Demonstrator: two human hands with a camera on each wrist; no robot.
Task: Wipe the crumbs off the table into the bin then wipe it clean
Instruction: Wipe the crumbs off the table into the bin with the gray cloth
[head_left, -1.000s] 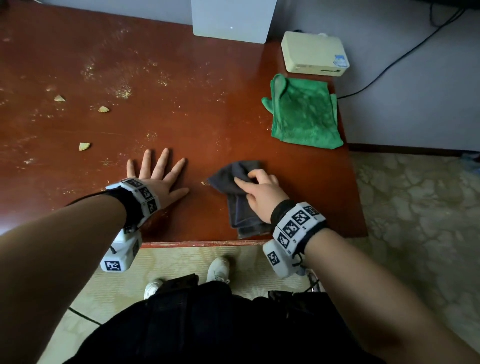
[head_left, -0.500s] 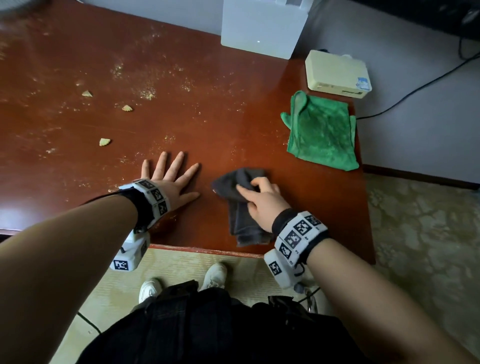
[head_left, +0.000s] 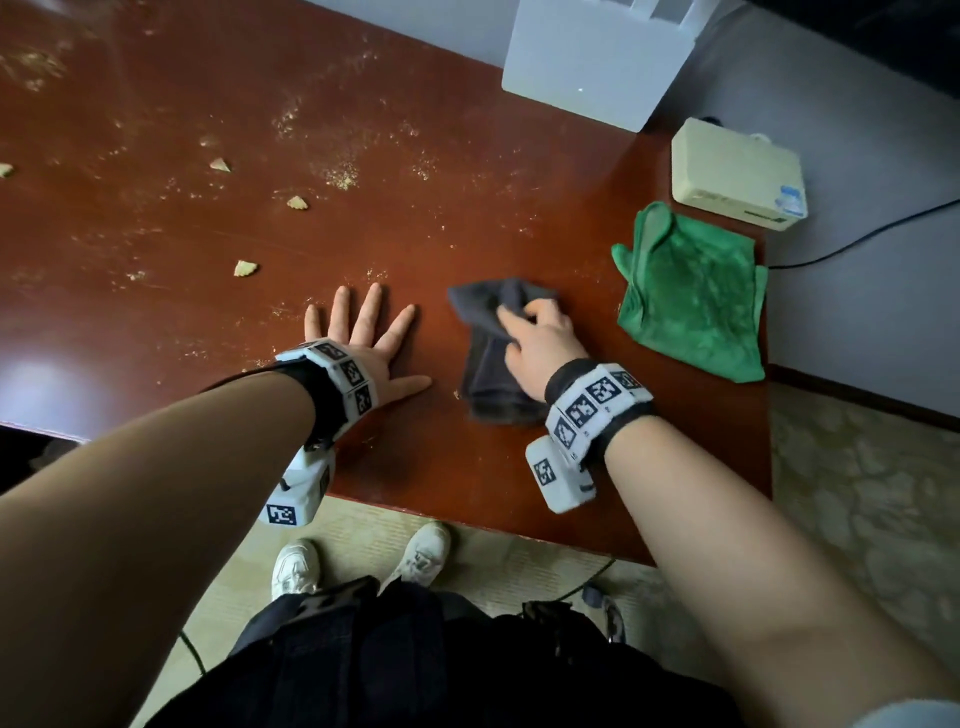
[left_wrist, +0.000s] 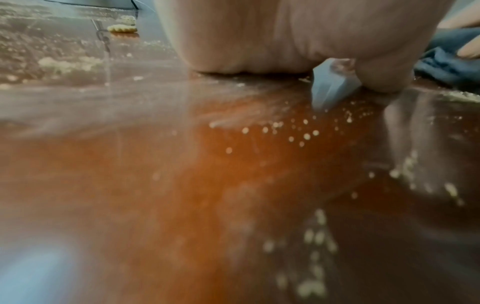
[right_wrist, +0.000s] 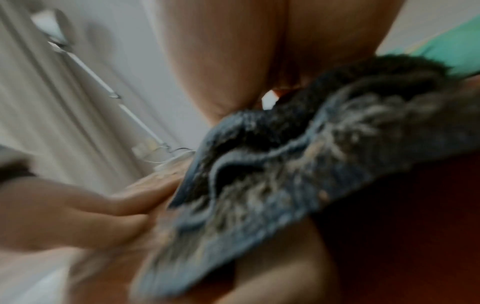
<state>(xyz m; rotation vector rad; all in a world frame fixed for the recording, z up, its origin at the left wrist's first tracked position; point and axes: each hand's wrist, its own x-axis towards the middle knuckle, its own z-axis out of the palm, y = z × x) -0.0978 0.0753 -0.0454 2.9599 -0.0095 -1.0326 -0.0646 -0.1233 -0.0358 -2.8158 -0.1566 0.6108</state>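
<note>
Crumbs and several biscuit pieces (head_left: 245, 268) lie scattered over the red-brown table (head_left: 467, 208), mostly to the left and far side. My left hand (head_left: 363, 338) lies flat on the table with its fingers spread, holding nothing; fine crumbs (left_wrist: 285, 131) lie just behind its palm. My right hand (head_left: 535, 338) grips a bunched grey cloth (head_left: 483, 322) on the table right of the left hand. In the right wrist view the grey cloth (right_wrist: 311, 154) fills the middle, blurred.
A green cloth (head_left: 691, 291) lies flat near the table's right edge. A beige box (head_left: 735, 174) sits at the far right corner and a white box (head_left: 597, 57) stands at the back. The near table edge runs under my wrists; my shoes are on the floor below.
The left hand stays flat in the same spot. The right hand has closed tighter on the grey cloth and shifted it slightly. The head view has moved closer.
</note>
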